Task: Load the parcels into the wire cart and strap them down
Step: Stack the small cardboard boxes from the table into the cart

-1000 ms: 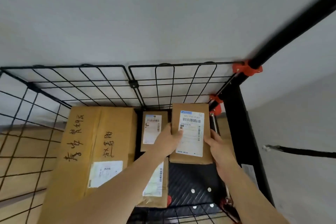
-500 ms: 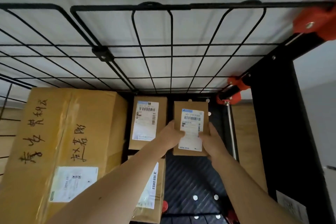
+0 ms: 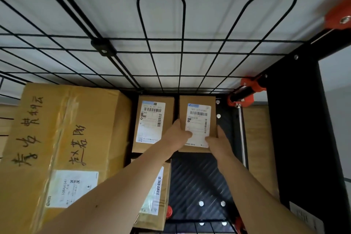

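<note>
A small brown parcel (image 3: 198, 108) with a white label lies against the far mesh wall of the black wire cart (image 3: 161, 43). My left hand (image 3: 177, 134) grips its near left edge, thumb on the label. My right hand (image 3: 218, 141) holds its near right edge. Beside it on the left lies a second small labelled parcel (image 3: 153, 121). A large brown carton (image 3: 62, 138) with handwritten characters fills the cart's left side. Another parcel (image 3: 155, 195) lies under my left forearm, partly hidden.
The cart's black ribbed floor (image 3: 195, 180) shows bare on the near right. A black upright post (image 3: 296, 119) with orange clamps (image 3: 245, 93) stands at the right. Wooden flooring (image 3: 254, 138) shows beyond the cart's right side. A pale wall lies behind the mesh.
Both hands have carried the small parcel down and away, setting it at the cart's far wall next to the other small parcel. My view has moved closer into the cart.
</note>
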A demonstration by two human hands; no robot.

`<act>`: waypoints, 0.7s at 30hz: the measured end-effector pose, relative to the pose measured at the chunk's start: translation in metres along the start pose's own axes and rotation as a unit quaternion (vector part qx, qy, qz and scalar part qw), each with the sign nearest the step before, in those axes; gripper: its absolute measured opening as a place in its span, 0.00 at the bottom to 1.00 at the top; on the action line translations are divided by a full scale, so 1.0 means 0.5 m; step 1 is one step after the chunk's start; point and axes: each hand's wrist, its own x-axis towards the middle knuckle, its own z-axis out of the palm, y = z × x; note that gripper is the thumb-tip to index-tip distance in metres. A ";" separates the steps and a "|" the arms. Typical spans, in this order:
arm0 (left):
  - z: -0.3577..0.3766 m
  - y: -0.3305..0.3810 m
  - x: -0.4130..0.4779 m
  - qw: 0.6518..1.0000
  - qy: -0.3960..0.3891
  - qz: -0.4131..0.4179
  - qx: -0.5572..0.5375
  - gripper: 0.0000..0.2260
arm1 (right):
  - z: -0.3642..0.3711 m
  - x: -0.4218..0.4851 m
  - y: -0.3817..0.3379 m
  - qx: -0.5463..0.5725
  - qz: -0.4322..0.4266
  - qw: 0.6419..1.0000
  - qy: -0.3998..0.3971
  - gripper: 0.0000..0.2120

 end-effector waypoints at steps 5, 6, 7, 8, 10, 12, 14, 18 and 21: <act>-0.018 -0.010 -0.042 1.000 0.008 0.009 0.002 0.30 | -0.011 -0.048 -0.014 -0.065 -0.019 0.997 0.032 0.32; -0.026 -0.012 -0.052 1.000 0.011 0.011 0.000 0.31 | -0.012 -0.064 -0.016 -0.071 -0.027 0.997 0.034 0.31; -0.035 -0.012 -0.065 1.000 0.015 0.015 0.001 0.31 | -0.012 -0.079 -0.016 -0.079 -0.038 0.995 0.037 0.29; -0.046 -0.012 -0.081 1.000 0.016 0.017 0.005 0.29 | -0.012 -0.098 -0.017 -0.090 -0.051 0.994 0.040 0.27; -0.070 -0.015 -0.117 0.999 0.021 0.023 0.013 0.19 | -0.008 -0.132 -0.017 -0.109 -0.083 0.989 0.047 0.20; -0.093 -0.020 -0.152 0.998 0.039 0.038 0.030 0.07 | -0.001 -0.165 -0.020 -0.114 -0.122 0.984 0.061 0.14; -0.114 -0.032 -0.189 0.995 0.058 0.062 0.043 0.06 | 0.006 -0.194 -0.020 -0.130 -0.144 0.978 0.074 0.09; -0.156 -0.046 -0.280 0.986 0.075 0.110 0.097 0.15 | 0.025 -0.271 -0.031 -0.131 -0.156 0.976 0.075 0.14; -0.200 -0.045 -0.372 0.971 0.099 0.153 0.154 0.17 | 0.050 -0.371 -0.063 -0.126 -0.161 0.976 0.074 0.18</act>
